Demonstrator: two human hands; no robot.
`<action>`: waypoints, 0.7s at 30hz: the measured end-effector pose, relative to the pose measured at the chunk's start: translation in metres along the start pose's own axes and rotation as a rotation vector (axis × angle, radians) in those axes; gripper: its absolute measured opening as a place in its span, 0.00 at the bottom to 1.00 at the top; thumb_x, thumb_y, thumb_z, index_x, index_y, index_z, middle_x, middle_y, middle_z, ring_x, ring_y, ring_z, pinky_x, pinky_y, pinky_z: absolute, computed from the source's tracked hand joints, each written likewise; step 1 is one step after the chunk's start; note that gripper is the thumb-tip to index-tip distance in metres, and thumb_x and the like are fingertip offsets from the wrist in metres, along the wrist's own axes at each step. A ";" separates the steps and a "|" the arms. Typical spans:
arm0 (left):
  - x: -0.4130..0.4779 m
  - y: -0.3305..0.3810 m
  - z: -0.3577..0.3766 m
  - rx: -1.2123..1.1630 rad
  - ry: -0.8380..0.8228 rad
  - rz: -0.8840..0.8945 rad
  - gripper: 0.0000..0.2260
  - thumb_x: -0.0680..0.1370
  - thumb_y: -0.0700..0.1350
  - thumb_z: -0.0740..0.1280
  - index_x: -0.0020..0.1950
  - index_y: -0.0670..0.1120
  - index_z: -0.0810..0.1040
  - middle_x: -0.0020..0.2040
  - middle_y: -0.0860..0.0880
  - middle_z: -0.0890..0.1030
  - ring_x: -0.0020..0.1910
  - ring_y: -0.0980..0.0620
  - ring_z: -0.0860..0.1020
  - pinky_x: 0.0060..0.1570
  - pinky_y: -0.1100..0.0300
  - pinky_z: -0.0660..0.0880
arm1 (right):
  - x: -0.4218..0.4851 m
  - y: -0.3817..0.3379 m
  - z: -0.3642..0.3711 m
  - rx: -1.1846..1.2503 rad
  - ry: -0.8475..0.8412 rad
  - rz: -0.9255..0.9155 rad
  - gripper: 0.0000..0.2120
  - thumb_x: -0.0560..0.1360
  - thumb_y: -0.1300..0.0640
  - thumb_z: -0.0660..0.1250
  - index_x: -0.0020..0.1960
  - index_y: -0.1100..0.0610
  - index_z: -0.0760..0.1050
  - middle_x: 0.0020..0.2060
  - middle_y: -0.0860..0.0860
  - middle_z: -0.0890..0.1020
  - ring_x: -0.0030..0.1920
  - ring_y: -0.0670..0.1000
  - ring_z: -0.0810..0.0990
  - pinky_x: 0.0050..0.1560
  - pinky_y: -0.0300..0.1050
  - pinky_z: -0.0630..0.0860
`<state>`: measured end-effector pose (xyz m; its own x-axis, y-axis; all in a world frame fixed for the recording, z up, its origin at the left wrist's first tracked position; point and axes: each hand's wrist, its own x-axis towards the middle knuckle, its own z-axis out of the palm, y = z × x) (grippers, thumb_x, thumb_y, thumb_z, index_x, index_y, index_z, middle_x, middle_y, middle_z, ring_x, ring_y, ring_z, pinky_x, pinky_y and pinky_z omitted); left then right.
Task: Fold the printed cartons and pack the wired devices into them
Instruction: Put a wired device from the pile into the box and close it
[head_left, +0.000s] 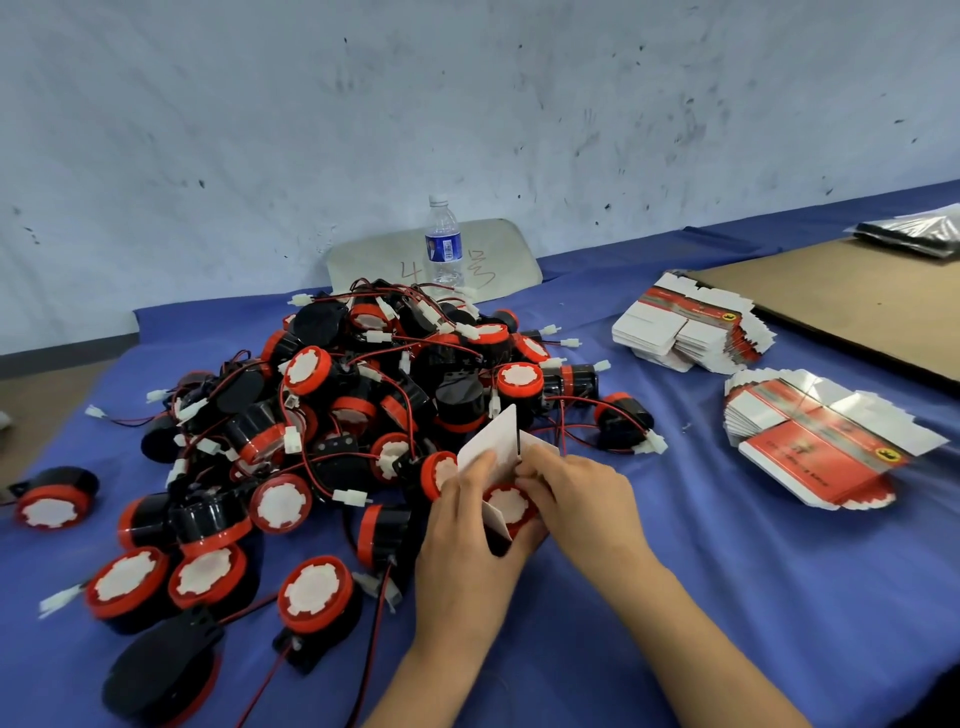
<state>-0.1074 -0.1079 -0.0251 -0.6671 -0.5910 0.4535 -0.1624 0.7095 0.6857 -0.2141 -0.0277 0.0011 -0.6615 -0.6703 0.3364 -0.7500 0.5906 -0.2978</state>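
White carton (493, 441) in left hand (467, 525)

We are at a factory packing bench (675, 597): a heap of identical wired devices (309, 370) just beyond our grip, stacks of flat printed cartons (691, 325) to its right, scuffed wall (467, 104) behind.

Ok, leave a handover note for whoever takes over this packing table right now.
Left hand grips the open carton; right hand pinches its flap. One wired device sits in it, red face up, flaps unclosed. Pile of wired devices lies to the left; far stack and near stack of flat cartons to the right. No closed cartons in view. Left: close this one, then fold and pack the rest.
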 end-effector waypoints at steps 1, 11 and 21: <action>0.000 0.000 -0.001 -0.019 -0.002 -0.012 0.33 0.69 0.60 0.72 0.70 0.66 0.62 0.57 0.62 0.75 0.53 0.59 0.74 0.44 0.66 0.70 | 0.001 0.002 0.000 -0.028 -0.039 0.021 0.12 0.82 0.46 0.52 0.56 0.51 0.71 0.46 0.51 0.81 0.47 0.56 0.78 0.37 0.46 0.66; 0.002 0.000 -0.002 -0.030 -0.013 0.008 0.41 0.72 0.54 0.72 0.74 0.62 0.47 0.76 0.48 0.62 0.54 0.81 0.61 0.52 0.82 0.59 | 0.000 0.012 -0.006 0.107 -0.168 -0.054 0.14 0.78 0.54 0.57 0.54 0.46 0.80 0.45 0.45 0.82 0.48 0.51 0.76 0.42 0.46 0.74; 0.003 0.003 -0.006 -0.011 -0.055 0.011 0.38 0.69 0.65 0.61 0.72 0.66 0.40 0.76 0.51 0.61 0.65 0.58 0.69 0.58 0.65 0.69 | -0.003 0.003 -0.004 0.282 0.232 -0.082 0.09 0.70 0.60 0.72 0.47 0.49 0.77 0.57 0.38 0.72 0.45 0.46 0.75 0.31 0.48 0.75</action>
<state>-0.1060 -0.1097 -0.0184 -0.7079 -0.5612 0.4289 -0.1470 0.7110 0.6877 -0.2143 -0.0219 0.0025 -0.6062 -0.5716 0.5530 -0.7920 0.3706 -0.4852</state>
